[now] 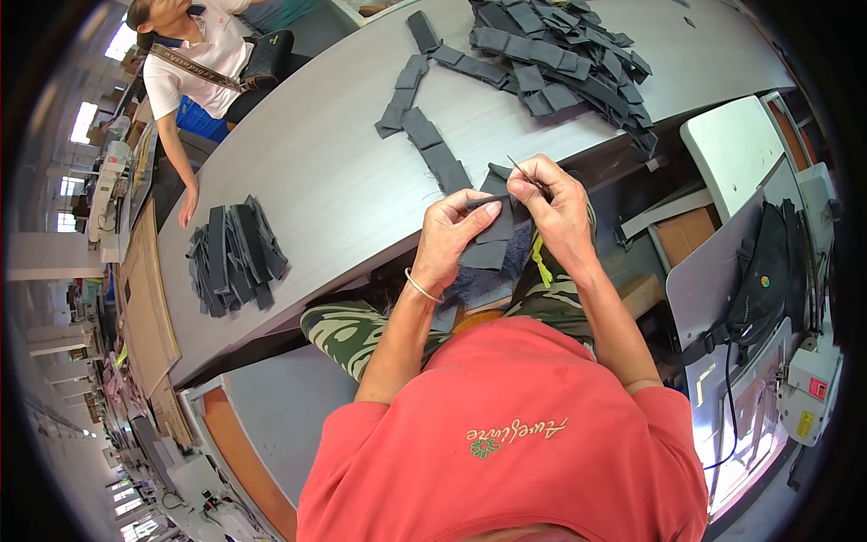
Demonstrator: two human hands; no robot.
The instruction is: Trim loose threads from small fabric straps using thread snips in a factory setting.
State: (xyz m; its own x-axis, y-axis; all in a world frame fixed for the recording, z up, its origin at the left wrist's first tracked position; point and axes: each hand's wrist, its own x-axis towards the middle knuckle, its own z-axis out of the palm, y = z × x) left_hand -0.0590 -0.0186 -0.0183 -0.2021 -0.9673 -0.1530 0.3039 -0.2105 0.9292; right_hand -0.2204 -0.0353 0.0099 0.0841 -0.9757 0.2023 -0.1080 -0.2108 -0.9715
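Observation:
My left hand (449, 237) pinches the folded edge of a dark grey fabric strip (489, 249) between thumb and fingers, over my lap at the table's near edge. Close beside it, my right hand (558, 210) is closed around small thread snips (533, 179), whose thin pointed tip sticks up past the fingers. The right thumb is next to the strip's edge; whether it touches the cloth is hard to tell. A chain of joined grey fabric pieces (434, 149) lies across the table, from near my hands back to the large heap (564, 59).
Cut grey strips (235, 257) lie in a pile on the left of the pale table (334, 135). Beyond it, a person in a white shirt (212, 54) rests one hand at the table edge. A white machine (808, 388) and a black bag (763, 271) are at my right.

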